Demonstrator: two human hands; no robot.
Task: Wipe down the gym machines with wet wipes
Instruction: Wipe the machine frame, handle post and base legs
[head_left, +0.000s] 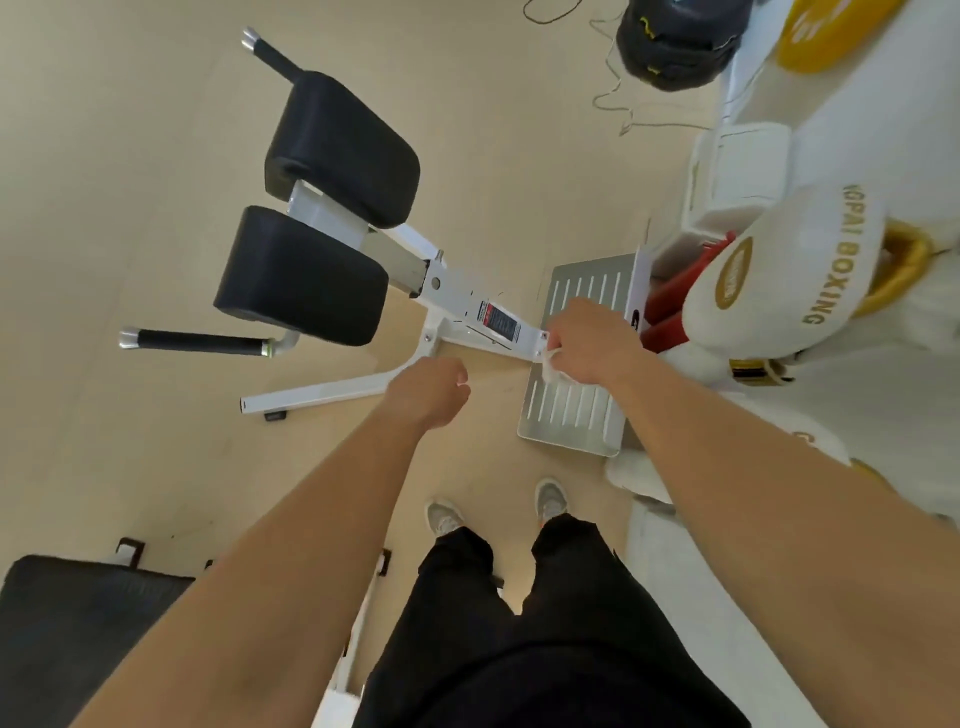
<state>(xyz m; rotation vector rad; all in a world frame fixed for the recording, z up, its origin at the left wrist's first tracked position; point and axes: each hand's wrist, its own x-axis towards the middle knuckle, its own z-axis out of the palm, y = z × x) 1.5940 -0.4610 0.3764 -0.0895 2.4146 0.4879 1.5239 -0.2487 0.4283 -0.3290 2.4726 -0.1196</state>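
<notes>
**Wipe at foot end of white bench frame; pads not yet under the cloth**

The gym machine (457, 296) is a floor-standing white steel frame, judged heavy and rigid: it should take firm rubbing without shifting and needs no steadying. Its two black pads (343, 150) look like soft, smooth vinyl that will yield under pressure. The slotted metal foot plate (571, 410) sits at the near end, beside a white boxing bag (779, 270).

The right hand (592, 343) is at the junction of the main beam and the foot plate, fingers curled and pinching a bunched wet wipe (550, 370) against the beam's end. The wipe is light, limp and damp. It is best kept wadded in the fingertips and opened flat under the palm for broad surfaces.

The left hand (431, 389) hovers near the frame's floor leg with its fingers curled in. A white speck shows at the knuckles, but whether the hand holds anything cannot be told.

The printed label (498, 319) on the beam is likely delicate, so light strokes are advised there.
</notes>
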